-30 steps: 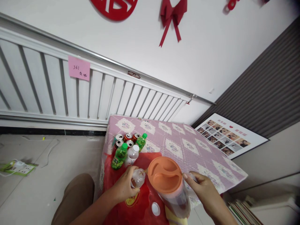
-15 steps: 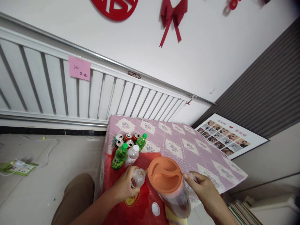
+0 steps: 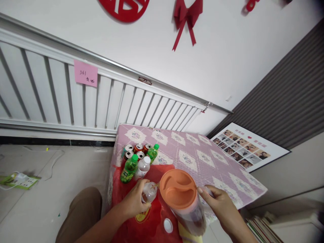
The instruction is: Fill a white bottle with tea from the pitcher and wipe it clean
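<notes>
My left hand [image 3: 135,201] is wrapped round a clear plastic bottle [image 3: 150,191] whose open mouth faces up. My right hand [image 3: 218,201] grips the handle of a clear pitcher [image 3: 191,219] with an orange lid [image 3: 178,189] and dark liquid inside. The pitcher is tilted to the left, and a thin brownish stream runs from its spout to the bottle's mouth. Below them a white cap [image 3: 168,225] lies on the red plastic sheet [image 3: 152,226]. The level in the bottle is hard to make out behind my fingers.
Beyond my left hand stand a green-capped bottle [image 3: 130,170], a white-capped bottle [image 3: 143,167], another green bottle [image 3: 152,153] and several opened cans [image 3: 138,147]. They rest on a purple patterned cover [image 3: 174,148]. A white radiator [image 3: 113,101] lines the wall behind.
</notes>
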### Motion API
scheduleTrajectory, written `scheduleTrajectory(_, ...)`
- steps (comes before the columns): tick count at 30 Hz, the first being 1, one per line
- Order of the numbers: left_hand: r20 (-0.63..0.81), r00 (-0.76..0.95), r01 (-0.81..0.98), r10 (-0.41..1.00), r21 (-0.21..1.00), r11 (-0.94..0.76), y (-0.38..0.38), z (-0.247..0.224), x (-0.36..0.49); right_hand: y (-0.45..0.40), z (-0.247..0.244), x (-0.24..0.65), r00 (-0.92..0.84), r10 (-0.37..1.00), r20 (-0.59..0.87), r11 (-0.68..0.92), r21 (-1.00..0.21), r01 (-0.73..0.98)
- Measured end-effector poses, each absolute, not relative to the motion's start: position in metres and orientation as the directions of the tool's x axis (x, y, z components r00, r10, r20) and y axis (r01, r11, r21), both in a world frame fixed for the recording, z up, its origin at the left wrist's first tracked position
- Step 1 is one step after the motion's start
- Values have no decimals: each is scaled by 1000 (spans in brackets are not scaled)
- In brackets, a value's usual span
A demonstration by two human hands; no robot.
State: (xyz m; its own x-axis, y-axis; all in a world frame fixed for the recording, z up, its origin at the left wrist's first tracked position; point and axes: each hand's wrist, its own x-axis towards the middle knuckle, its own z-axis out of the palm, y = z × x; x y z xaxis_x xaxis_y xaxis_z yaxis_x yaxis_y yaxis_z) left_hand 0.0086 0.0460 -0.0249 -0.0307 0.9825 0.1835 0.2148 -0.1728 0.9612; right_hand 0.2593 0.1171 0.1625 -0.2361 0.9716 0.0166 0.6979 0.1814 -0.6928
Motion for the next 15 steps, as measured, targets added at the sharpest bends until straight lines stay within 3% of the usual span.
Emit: scheduleTrajectory(15,188,-34,210,982,961,-177,47,-29,8,115,167,257,-231,973,26,184,-691,699)
